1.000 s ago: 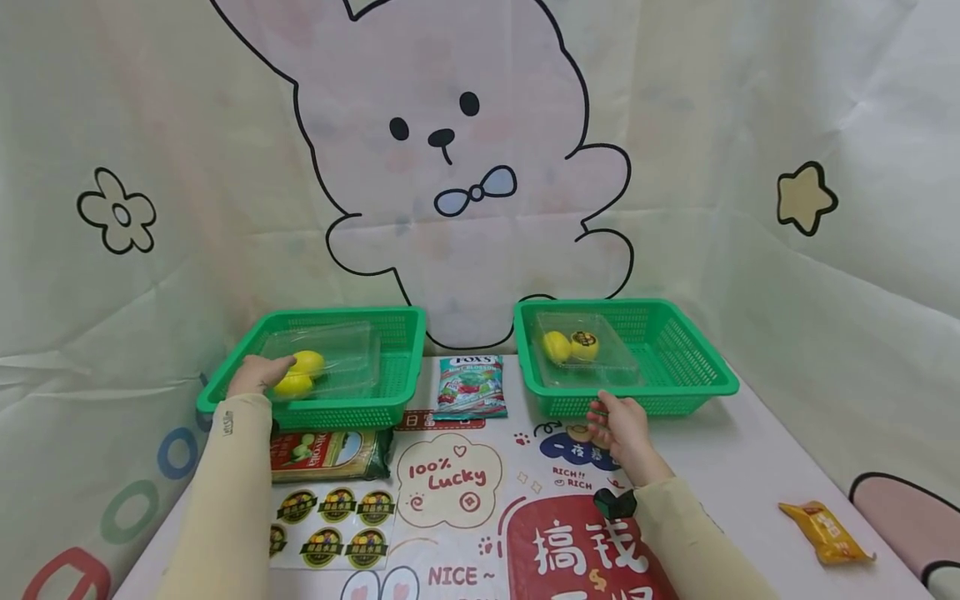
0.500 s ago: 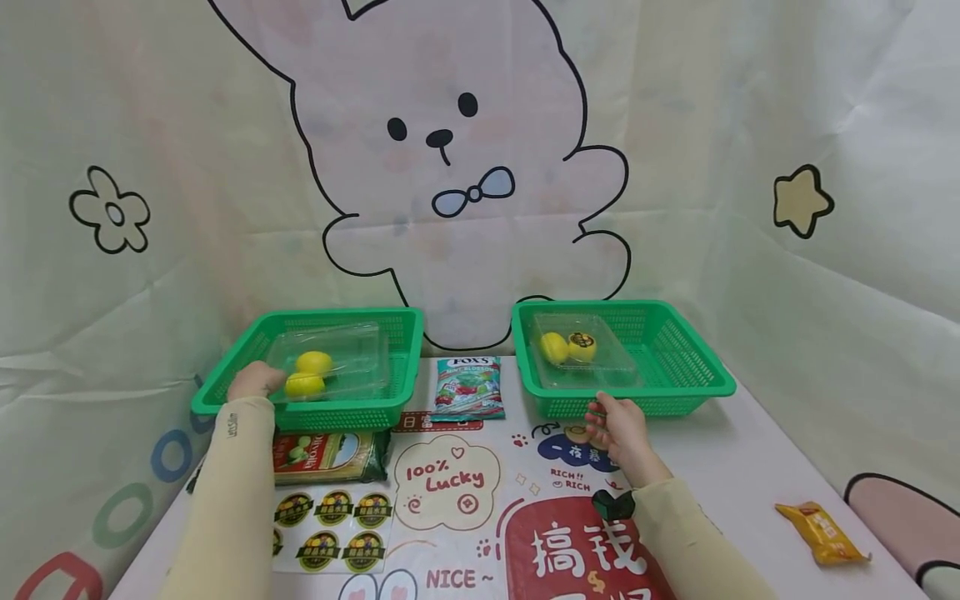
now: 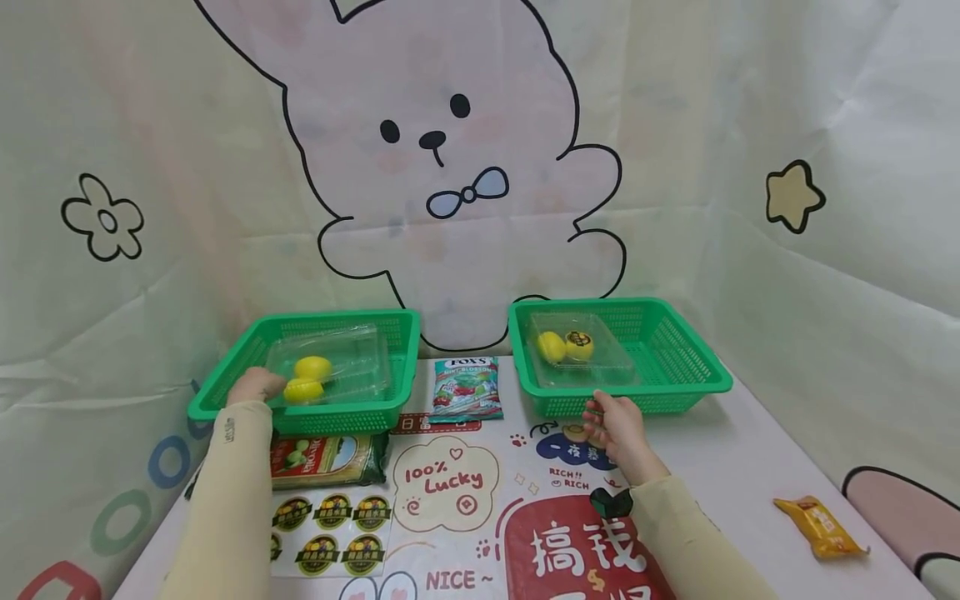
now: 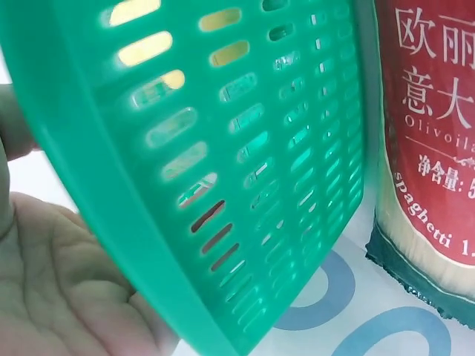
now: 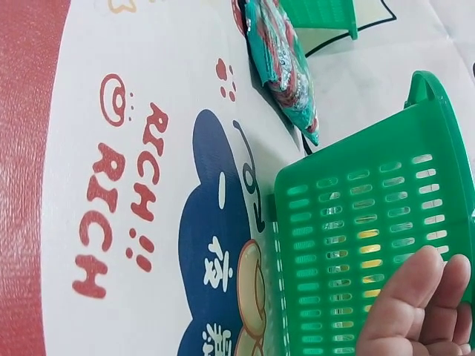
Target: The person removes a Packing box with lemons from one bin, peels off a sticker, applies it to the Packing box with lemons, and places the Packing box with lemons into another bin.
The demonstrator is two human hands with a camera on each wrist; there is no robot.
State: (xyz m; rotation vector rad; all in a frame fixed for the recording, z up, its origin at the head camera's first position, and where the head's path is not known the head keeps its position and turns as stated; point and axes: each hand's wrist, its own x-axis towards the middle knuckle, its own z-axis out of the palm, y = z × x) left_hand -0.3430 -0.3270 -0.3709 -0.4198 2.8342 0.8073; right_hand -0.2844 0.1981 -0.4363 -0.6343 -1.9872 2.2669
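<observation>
My left hand (image 3: 255,385) is at the front left rim of the left green basket (image 3: 408,333); its palm (image 4: 63,285) shows past the rim in the left wrist view. Its fingertips are hidden, so I cannot tell whether they grip anything. Two lemons (image 3: 312,367) lie beside it in a clear plastic box (image 3: 360,354) inside this basket. My right hand (image 3: 617,427), fingers loosely bent and holding nothing, is right at the front of the right green basket (image 3: 697,342). Inside that one, another clear box (image 3: 611,362) holds two lemons, one with a round dark sticker (image 3: 579,339).
Between the baskets lies a teal candy bag (image 3: 467,390). A spaghetti pack (image 3: 330,460) sits before the left basket, with a sheet of round stickers (image 3: 330,533) nearer. At the right edge rests a small yellow packet (image 3: 821,527). Printed curtains (image 3: 675,167) enclose the table.
My left hand has drawn back from the lemons toward the left rim, its thumb no longer stretched over them. The lemons and their box shifted slightly right. My right hand stays in place.
</observation>
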